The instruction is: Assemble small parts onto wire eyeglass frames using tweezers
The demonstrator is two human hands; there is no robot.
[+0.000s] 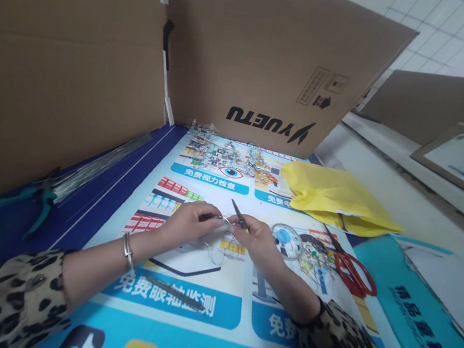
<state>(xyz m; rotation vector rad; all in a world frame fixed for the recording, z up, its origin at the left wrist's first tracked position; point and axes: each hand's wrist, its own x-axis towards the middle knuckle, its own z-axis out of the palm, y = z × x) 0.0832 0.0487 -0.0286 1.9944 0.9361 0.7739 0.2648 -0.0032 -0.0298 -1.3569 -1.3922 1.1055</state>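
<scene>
In the middle of the printed sheet my two hands are close together. The thumb and fingers of my left hand are pinched on one end of a thin silvery wire, which arcs across to my right hand. My right hand is closed around a slim dark pointed tool, its tip sticking out up and to the left; its exact kind is partly hidden by the fingers. Faint loops of thin wire hang below the hands. A slim dark tool lies on the sheet nearer to me.
Red-handled scissors and a round clear spool lie right. Behind them is a yellow bag. Teal-handled pliers and a bundle of straight wires lie left. Tangled wire pieces lie before the cardboard.
</scene>
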